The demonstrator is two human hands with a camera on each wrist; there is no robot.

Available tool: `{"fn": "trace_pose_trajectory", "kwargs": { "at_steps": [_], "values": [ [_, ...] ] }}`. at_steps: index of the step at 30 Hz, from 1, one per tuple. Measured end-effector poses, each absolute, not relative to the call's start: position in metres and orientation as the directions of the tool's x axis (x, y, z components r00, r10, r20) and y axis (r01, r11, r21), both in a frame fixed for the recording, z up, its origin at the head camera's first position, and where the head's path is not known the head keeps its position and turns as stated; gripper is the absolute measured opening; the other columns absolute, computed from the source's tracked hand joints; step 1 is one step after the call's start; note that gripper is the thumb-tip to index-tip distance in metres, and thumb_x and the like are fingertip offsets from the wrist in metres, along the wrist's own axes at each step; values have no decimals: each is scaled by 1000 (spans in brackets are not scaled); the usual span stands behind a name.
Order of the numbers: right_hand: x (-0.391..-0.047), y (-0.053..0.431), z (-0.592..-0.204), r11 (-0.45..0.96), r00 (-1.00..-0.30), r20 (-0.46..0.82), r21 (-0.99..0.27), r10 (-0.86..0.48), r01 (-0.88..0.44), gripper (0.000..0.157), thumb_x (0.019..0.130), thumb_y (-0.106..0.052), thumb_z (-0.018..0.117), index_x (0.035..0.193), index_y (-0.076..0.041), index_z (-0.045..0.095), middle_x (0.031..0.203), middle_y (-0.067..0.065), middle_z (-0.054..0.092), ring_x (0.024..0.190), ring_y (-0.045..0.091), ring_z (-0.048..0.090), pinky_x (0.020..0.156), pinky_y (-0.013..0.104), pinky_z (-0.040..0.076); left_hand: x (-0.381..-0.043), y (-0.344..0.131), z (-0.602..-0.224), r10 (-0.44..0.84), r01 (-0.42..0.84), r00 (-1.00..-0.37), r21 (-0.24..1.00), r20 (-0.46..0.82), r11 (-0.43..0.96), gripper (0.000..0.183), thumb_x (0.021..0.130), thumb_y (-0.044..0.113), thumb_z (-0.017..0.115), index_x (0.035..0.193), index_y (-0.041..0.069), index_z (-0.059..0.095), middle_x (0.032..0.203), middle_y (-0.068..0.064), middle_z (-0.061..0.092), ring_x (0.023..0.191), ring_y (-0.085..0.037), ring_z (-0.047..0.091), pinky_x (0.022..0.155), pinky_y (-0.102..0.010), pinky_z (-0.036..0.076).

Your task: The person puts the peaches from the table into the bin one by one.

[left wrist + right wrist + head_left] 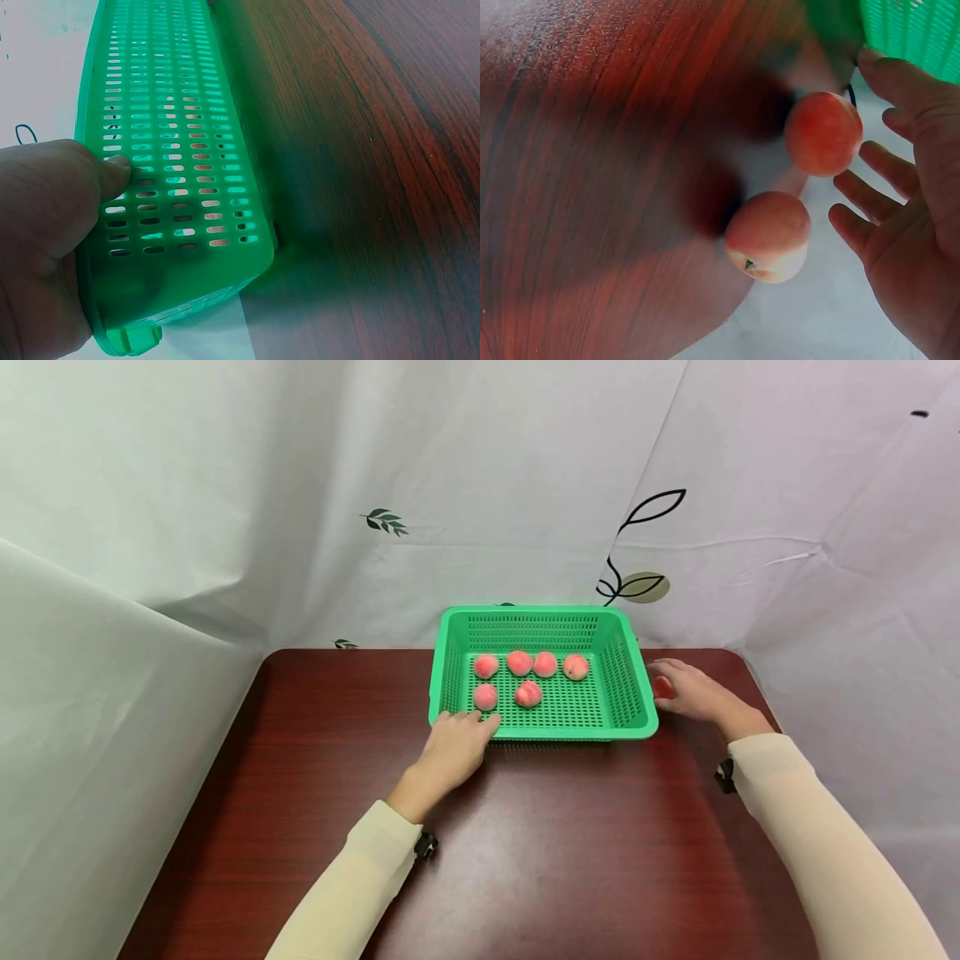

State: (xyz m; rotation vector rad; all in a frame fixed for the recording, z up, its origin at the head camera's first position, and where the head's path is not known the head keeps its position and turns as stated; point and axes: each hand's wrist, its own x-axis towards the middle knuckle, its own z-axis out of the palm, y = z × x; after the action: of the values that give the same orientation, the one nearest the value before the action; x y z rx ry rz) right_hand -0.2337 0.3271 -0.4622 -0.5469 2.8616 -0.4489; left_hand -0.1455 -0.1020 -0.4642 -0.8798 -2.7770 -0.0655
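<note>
A green plastic basket [525,732] stands at the table's far edge with several pink-red peaches [519,663] on its slotted floor. My left hand [459,745] grips its near rim toward the left corner; in the left wrist view the thumb [115,174] lies against the outer wall and the fingers are hidden behind it. To the right of the basket, my right hand [693,692] hovers by two more peaches. In the right wrist view, one red peach [823,135] sits close to the spread fingertips, and a paler peach [769,236] lies beside it.
The dark red wooden table [315,793] has rounded far corners. White cloth [480,477] with leaf prints hangs behind it and on both sides. A dark band with a small device [725,775] sits on each wrist.
</note>
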Motion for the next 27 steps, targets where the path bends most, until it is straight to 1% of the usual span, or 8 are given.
{"fn": "trace_pose_trajectory", "kwargs": {
  "at_steps": [3,6,9,16,19,22,27],
  "values": [
    [-236,327,-465,888,-907,-149,-320,-393,-332,63,93,-12,73,146,9,46,149,33,45,139,51,42,111,67,37,-146,-102,-464,561,573,-793,-24,236,819,12,92,3,64,94,12,57,75,-7,61,61,-27,58,54,-33,27],
    [-237,326,-466,896,-905,-181,-309,-385,-320,63,94,-11,71,147,10,45,151,35,41,142,53,37,112,68,35,-145,-103,-464,563,575,-789,-29,245,818,12,91,3,64,94,12,57,75,-7,62,61,-27,58,53,-33,27],
    [-237,325,-467,905,-904,-202,-290,-376,-312,64,94,-10,71,147,11,43,152,37,38,141,56,36,110,70,35,-145,-103,-464,568,580,-783,-33,253,814,13,90,2,65,93,12,57,74,-6,62,60,-27,58,53,-33,26],
    [-240,322,-469,927,-909,-246,-255,-337,-275,62,95,-11,68,149,6,43,155,33,37,142,55,37,101,76,40,-145,-103,-464,568,581,-777,-37,273,813,13,90,2,65,92,12,57,72,-6,60,59,-26,57,53,-31,21],
    [-241,321,-469,925,-908,-240,-250,-344,-285,60,95,-10,68,148,5,45,154,33,38,141,54,39,99,75,42,-145,-103,-464,567,580,-779,-34,269,814,13,90,2,65,92,12,57,73,-6,61,59,-26,57,53,-32,22],
    [-240,320,-471,914,-900,-222,-254,-375,-318,56,96,-8,68,146,7,47,151,35,41,139,54,42,101,71,43,-145,-103,-463,568,581,-780,-33,263,813,12,91,3,65,92,12,57,74,-6,61,60,-26,58,53,-32,24],
    [-243,321,-476,873,-874,-167,-274,-456,-403,44,95,-1,67,135,10,55,139,36,51,132,53,49,104,65,45,-145,-102,-463,570,582,-777,-42,266,812,12,91,3,65,93,13,57,73,-6,61,61,-26,58,52,-32,28]
  ]
}}
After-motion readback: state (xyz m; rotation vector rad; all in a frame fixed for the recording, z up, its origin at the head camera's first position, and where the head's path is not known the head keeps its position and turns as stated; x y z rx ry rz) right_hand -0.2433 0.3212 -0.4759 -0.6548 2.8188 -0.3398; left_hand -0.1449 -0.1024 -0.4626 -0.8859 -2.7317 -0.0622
